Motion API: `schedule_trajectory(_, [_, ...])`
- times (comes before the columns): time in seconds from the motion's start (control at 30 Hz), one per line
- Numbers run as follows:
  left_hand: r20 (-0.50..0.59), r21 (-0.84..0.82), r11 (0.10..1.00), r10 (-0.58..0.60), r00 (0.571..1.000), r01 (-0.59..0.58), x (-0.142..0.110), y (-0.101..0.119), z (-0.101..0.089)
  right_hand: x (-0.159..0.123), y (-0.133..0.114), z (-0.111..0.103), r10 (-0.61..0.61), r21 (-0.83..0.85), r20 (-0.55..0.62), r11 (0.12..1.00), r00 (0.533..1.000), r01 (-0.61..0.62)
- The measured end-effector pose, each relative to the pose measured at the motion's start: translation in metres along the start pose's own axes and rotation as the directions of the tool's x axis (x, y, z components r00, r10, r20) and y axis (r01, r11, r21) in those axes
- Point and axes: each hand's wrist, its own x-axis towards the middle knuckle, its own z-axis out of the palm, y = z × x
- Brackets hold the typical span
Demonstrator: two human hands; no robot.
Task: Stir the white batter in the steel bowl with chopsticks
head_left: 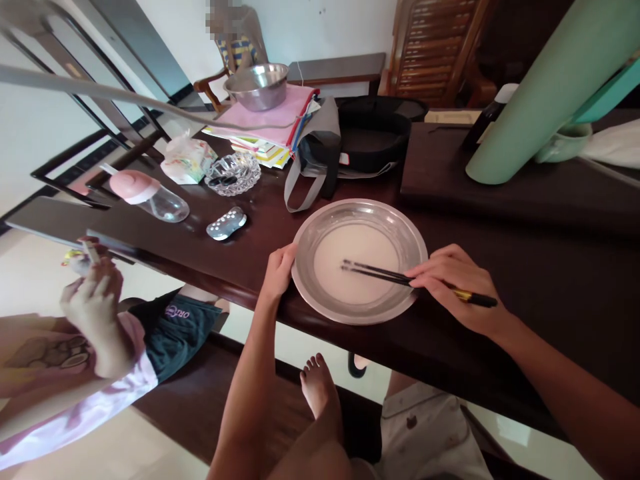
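On the dark-brown wooden surface (200, 265), we log a round silver metal basin (413, 248) of milky-white liquid (357, 248) near the edge, our left grip (280, 270) clasping its rim, presumably for steadiness, our right grip (457, 287) pinching slim black chopsticks (380, 270) so their tips reach inward.

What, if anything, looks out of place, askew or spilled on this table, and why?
The metal bowl stands on a pink folder atop stacked papers, an odd spot for a dish. No spill shows around the pan of whitish liquid, which the left hand touches at its edge.
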Motion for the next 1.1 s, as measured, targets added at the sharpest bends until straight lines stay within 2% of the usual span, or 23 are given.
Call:
schedule_trajectory(0.07, [0.002,-0.008,1.000,0.020,1.000,-0.019,0.0000,-0.0006,0.0002,0.0009,0.0018,-0.0013,0.012,-0.050,-0.074,0.999,0.997,-0.016])
schedule_trajectory(0.13, [0.008,-0.010,1.000,0.023,1.000,-0.023,0.0000,-0.0010,0.0003,0.0009,0.0039,-0.0029,0.051,0.007,-0.171,0.999,0.984,-0.050])
schedule_trajectory(0.17, [0.011,-0.009,1.000,0.018,1.000,-0.018,0.0000,-0.0011,0.0003,0.0007,0.0043,-0.0033,0.070,0.056,-0.181,0.997,0.981,-0.061])
schedule_trajectory(0.23, [0.017,-0.008,1.000,0.009,1.000,-0.009,0.0001,-0.0009,0.0001,0.0004,0.0040,-0.0026,0.066,0.081,-0.093,0.995,0.993,-0.058])
schedule_trajectory(0.3, [0.015,-0.013,1.000,0.009,1.000,-0.009,0.0002,-0.0008,-0.0001,0.0002,0.0032,-0.0015,0.040,0.035,0.004,0.999,0.999,-0.040])
schedule_trajectory(0.33, [0.014,-0.015,1.000,0.012,1.000,-0.012,0.0002,-0.0009,-0.0003,0.0001,0.0032,-0.0013,0.039,0.006,0.006,0.999,0.999,-0.039])
schedule_trajectory(0.4, [0.017,-0.014,1.000,0.017,1.000,-0.017,0.0003,-0.0013,-0.0005,-0.0004,0.0040,-0.0023,0.092,0.002,-0.101,0.996,0.991,-0.092])
schedule_trajectory(0.47, [0.029,-0.006,1.000,0.020,0.999,-0.020,0.0004,-0.0021,-0.0006,-0.0009,0.0047,-0.0034,0.136,0.093,-0.184,0.988,0.973,-0.120])
schedule_trajectory(0.53, [0.038,0.001,1.000,0.021,0.999,-0.022,0.0004,-0.0028,-0.0006,-0.0010,0.0043,-0.0031,0.123,0.131,-0.132,0.986,0.984,-0.106])
schedule_trajectory(0.63, [0.018,-0.001,1.000,0.016,1.000,-0.016,0.0003,-0.0028,-0.0003,-0.0008,0.0033,-0.0013,0.070,0.033,-0.006,0.997,0.998,-0.070])
schedule_trajectory(0.7, [0.011,-0.003,1.000,0.013,1.000,-0.013,0.0004,-0.0023,-0.0002,-0.0011,0.0039,-0.0012,0.104,0.002,-0.060,0.995,0.993,-0.104])
schedule_trajectory(0.8, [0.028,0.003,1.000,0.003,1.000,-0.003,0.0007,-0.0020,-0.0004,-0.0018,0.0047,-0.0017,0.124,0.084,-0.154,0.990,0.980,-0.112])
schedule_trajectory(0.87, [0.030,0.006,1.000,-0.007,1.000,0.006,0.0012,-0.0025,-0.0006,-0.0016,0.0037,-0.0009,0.080,0.104,-0.092,0.992,0.993,-0.070])
schedule_trajectory(0.93, [0.023,0.007,1.000,-0.003,1.000,0.003,0.0014,-0.0030,-0.0006,-0.0009,0.0024,0.0003,0.047,0.055,0.007,0.997,0.999,-0.048])
schedule_trajectory(0.97, [0.019,0.008,1.000,0.004,1.000,-0.004,0.0014,-0.0031,-0.0006,-0.0007,0.0023,0.0004,0.049,0.019,0.013,0.999,0.999,-0.049])
schedule_trajectory(1.03, [0.018,0.007,1.000,0.015,1.000,-0.015,0.0012,-0.0028,-0.0004,-0.0008,0.0031,-0.0003,0.090,0.001,-0.054,0.996,0.994,-0.091])
schedule_trajectory(1.1, [0.026,0.006,1.000,0.011,1.000,-0.011,0.0006,-0.0021,-0.0002,-0.0016,0.0043,-0.0014,0.122,0.052,-0.146,0.992,0.982,-0.116])
